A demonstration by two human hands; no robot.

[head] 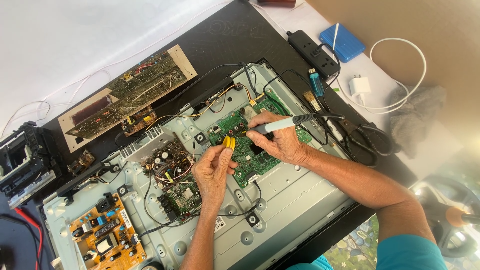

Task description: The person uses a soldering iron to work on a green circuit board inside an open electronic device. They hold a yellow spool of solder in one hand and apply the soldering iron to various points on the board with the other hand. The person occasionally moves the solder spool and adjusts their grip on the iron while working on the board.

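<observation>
The right hand point(280, 142) grips a soldering iron point(285, 123) pen-fashion by its grey handle, tip down on the green board point(245, 150) at the middle of the open metal chassis point(280, 200). The left hand point(212, 170) is closed on a small yellow-handled tool point(229, 142), probably tweezers or cutters, touching the same board. The iron looks light and stiff, best held by the handle. The board is thin, rigid and likely fragile, studded with small parts.

Right hand point(282, 142): we hold a soldering iron point(285, 122) to the green board point(250, 150).
Left hand point(212, 172): we pinch a yellow tool point(229, 142).
</observation>
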